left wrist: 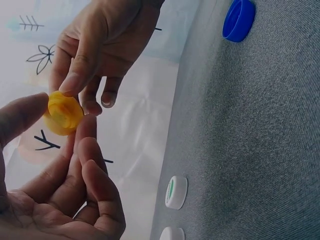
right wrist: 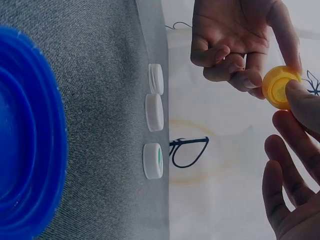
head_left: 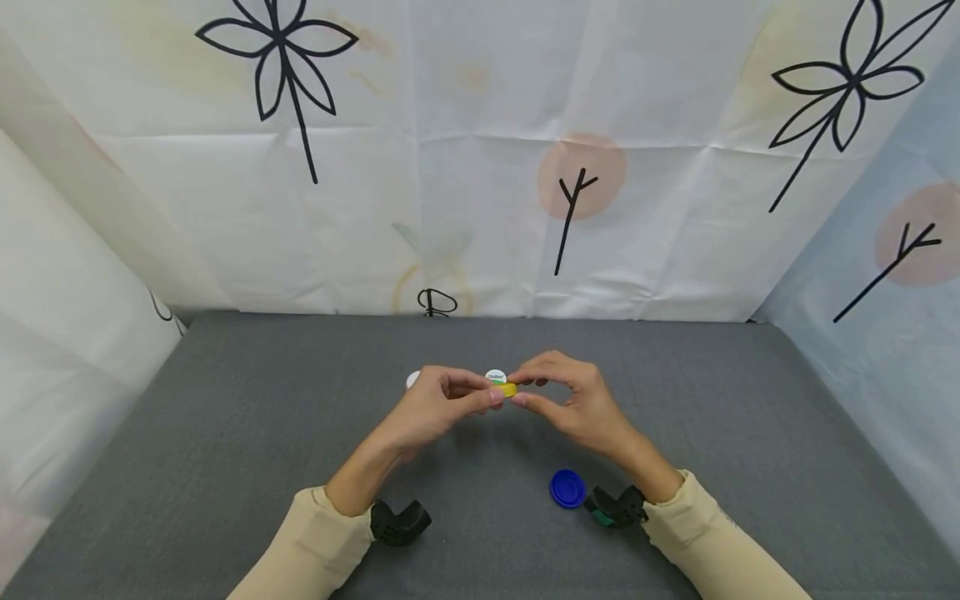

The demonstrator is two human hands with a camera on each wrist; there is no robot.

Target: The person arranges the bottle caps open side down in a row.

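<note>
A small yellow bottle cap [head_left: 507, 389] is raised above the grey table, between the two hands. My left hand [head_left: 431, 408] pinches its edge between thumb and fingertips. From the other side, my right hand [head_left: 581, 404] holds the same cap with thumb and forefinger, the thumb lying over its face in the right wrist view. The ridged inside of the yellow cap [left wrist: 65, 114] faces the left wrist camera. In that view, the right hand's other fingers [left wrist: 110, 92] hang loosely, away from the cap.
A larger blue cap [head_left: 567, 488] lies near the right wrist. Behind the hands, three white caps stand in a row, one with a green mark [right wrist: 153, 161], one in the middle [right wrist: 154, 112] and one beyond [right wrist: 156, 79]. Patterned white cloth [head_left: 480, 208] surrounds the grey table [head_left: 285, 392].
</note>
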